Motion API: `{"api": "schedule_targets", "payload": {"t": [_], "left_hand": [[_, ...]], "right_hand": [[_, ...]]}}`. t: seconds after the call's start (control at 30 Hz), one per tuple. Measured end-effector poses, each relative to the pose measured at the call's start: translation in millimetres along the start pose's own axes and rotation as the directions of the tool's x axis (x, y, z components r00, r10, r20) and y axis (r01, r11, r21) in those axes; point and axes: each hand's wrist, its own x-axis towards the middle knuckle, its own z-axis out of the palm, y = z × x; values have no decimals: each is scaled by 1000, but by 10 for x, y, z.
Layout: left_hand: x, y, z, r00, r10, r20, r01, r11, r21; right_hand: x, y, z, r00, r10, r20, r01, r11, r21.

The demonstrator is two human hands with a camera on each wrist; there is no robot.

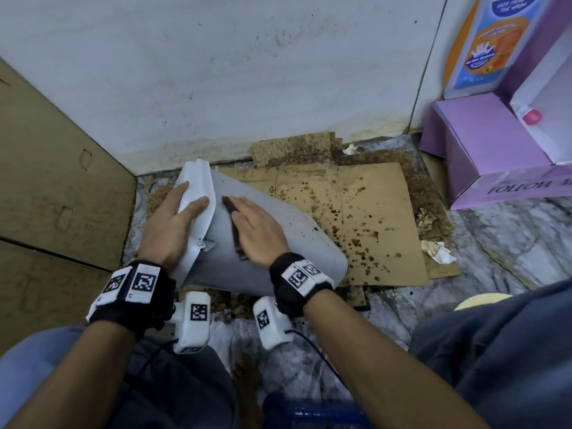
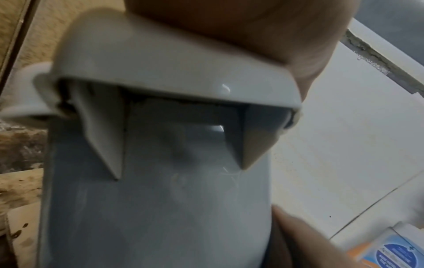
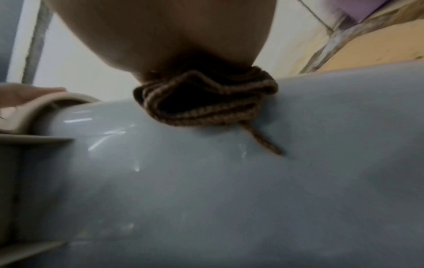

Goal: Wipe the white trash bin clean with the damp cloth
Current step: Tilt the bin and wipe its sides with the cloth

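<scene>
On stained cardboard (image 1: 356,212), tipped bin (image 1: 278,243), right hand (image 1: 257,233) pressing cloth (image 1: 235,230)

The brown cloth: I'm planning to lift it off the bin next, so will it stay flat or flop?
The brown cloth will probably flop: it lies bunched in soft folds under the right hand, a loose strand trailing. Likely light, and it may drag on the bin.

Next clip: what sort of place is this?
Probably a storeroom or utility corner: cardboard boxes stacked against a tiled wall, stained cardboard on a marble floor, and purple product cartons.
</scene>
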Motion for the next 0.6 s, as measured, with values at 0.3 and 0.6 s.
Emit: {"api": "schedule_targets", "payload": {"t": [0.3,0.6], "left_hand": [[8,-80,-41,999,37,13,-37,999,5],[-129,-6,64,992,120,27,-121,989,80]], "right_hand": [[33,120,13,999,-12,48,13,999,-37],[-135,387,-48,987,162,-14,-162,986,-36]]}}
